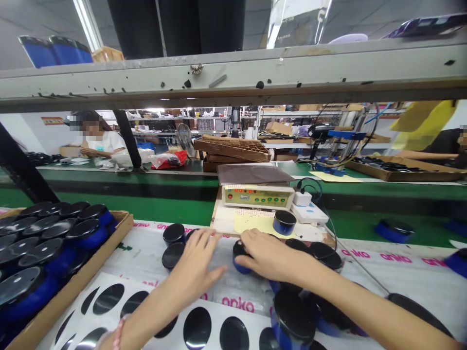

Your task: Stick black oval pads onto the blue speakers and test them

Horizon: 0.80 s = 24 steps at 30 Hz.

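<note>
My right hand (268, 255) is closed over a short round blue piece with a glossy black top (240, 251), its thumb on the near side. To its left, my left hand (197, 260) hovers with fingers stretched and thumb apart, holding nothing. Two black-topped round pieces (173, 234) stand just left of it, and another is partly hidden behind its fingers. Several more blue pieces with black tops (294, 313) stand around and under my right forearm. Below my hands lies a white sheet with black oval stickers (197, 326).
On the left, a cardboard tray (122, 228) holds many such pieces. Ahead sits a tester box (258, 196) with lit indicators, a round piece (284, 222) before it, and a white power strip (309, 214) with cables alongside. A shelf beam (233, 73) crosses overhead. People work beyond the green belt (175, 197).
</note>
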Motion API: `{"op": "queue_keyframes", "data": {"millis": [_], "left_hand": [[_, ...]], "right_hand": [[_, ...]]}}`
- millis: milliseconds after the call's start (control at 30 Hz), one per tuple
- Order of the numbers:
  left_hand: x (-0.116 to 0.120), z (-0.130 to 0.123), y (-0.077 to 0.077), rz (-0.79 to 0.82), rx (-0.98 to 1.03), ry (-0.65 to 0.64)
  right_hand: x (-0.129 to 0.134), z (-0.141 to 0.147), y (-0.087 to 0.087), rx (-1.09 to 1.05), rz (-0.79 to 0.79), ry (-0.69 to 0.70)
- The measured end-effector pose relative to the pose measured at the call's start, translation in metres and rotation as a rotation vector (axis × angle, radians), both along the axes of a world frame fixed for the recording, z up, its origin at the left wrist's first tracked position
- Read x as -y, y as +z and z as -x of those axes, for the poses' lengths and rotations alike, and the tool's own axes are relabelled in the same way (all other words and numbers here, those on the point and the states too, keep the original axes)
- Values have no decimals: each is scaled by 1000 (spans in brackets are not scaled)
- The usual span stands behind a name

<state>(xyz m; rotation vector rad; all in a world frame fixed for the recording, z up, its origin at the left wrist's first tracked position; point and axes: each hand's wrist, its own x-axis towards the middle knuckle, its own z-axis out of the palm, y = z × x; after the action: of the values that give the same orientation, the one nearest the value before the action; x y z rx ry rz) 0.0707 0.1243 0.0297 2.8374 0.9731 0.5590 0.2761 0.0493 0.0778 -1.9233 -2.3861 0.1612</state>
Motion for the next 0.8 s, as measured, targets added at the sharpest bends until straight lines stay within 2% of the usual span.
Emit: {"op": "queue_keyframes", "data": {"millis": [100, 167, 300, 433, 533, 633, 700, 800], "left_hand": [[19, -12, 2, 128, 21, -195], [23, -26, 2, 159, 25, -280], [14, -73, -1, 121, -22, -377], [3, -116, -1, 145, -105, -504], [2, -126, -1, 163, -117, -492], [5, -120, -1, 174, -89, -399], [8, -115, -2, 183, -75, -347], [10, -112, -3, 196, -84, -326]], "right_hand": [[28, -25, 14, 3, 2, -107], [48, -37, 16, 11, 37, -154], [71, -39, 6, 18, 70, -215], [70, -31, -8, -29, 89, -260], [66, -30, -22, -74, 75, -302], [64, -32, -31, -111, 59, -314], [66, -34, -29, -121, 53, -304], [67, -43, -17, -107, 17, -302]]}}
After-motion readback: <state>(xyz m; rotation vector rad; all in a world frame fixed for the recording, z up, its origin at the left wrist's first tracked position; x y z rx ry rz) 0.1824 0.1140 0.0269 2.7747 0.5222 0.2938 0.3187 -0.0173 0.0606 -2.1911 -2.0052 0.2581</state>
